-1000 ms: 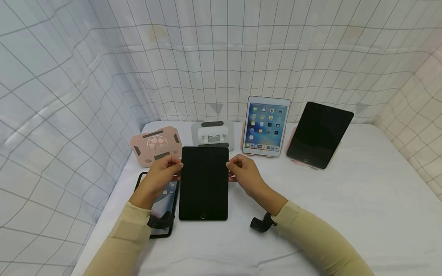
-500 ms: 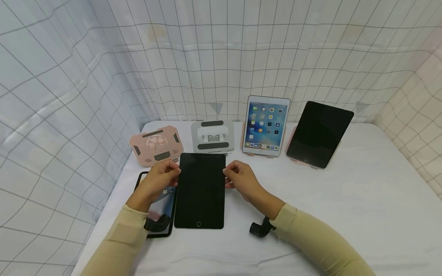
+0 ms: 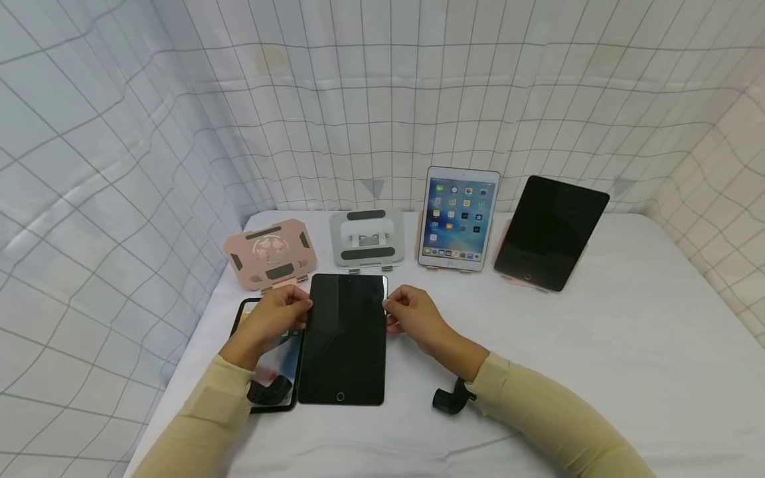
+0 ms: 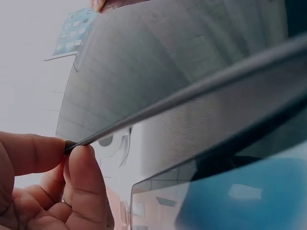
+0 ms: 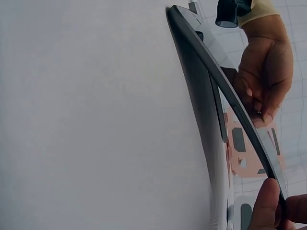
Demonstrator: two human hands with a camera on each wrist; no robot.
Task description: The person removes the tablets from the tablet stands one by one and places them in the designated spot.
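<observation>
Black tablet sits lower centre of the head frame, screen up, pinched by its two long sides near the top. Left hand grips the left edge, thumb against finger; right hand same grip on the right edge. Right wrist view: tablet tilted, hand-held end off the white sheet; can't tell if the other end touches. Framed tablet lies lower left, screen lit, partly under the left arm, just beside the held one. Behind: pink stand at mid left, grey stand right of it. White tablet, icons showing, and dark tablet lean propped, right of centre.
</observation>
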